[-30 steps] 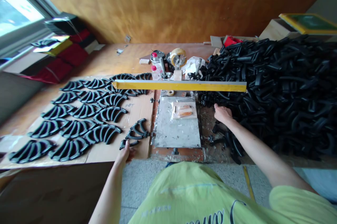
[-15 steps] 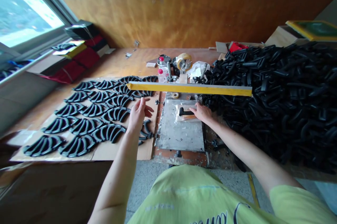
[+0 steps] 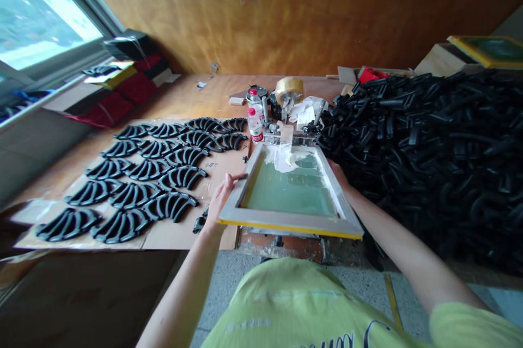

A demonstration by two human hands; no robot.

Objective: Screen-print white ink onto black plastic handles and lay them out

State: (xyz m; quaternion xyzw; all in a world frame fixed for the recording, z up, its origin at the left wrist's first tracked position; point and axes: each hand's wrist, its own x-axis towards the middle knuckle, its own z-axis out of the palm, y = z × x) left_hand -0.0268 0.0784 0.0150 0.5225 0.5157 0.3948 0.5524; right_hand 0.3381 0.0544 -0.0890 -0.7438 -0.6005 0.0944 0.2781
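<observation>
A framed printing screen (image 3: 292,221) with green mesh lies tilted low over the metal plate at the table's near edge. My left hand (image 3: 223,198) grips its left rail, thumb on top. My right hand (image 3: 338,172) is at the right rail, mostly hidden behind the frame. Rows of curved black plastic parts (image 3: 139,174) lie on cardboard (image 3: 180,233) to the left. A loose black part (image 3: 200,223) sits just below my left hand.
A large heap of black handles (image 3: 429,141) fills the right side. Small bottles (image 3: 255,124), a tape roll (image 3: 288,87) and rags stand behind the screen's hinge. Red and black fabric (image 3: 118,97) lies by the window at the far left. A wooden wall backs the table.
The screen has swung down from raised and edge-on to nearly flat over the plate. My left hand moved from the loose parts onto its left rail; my right hand left the plate.
</observation>
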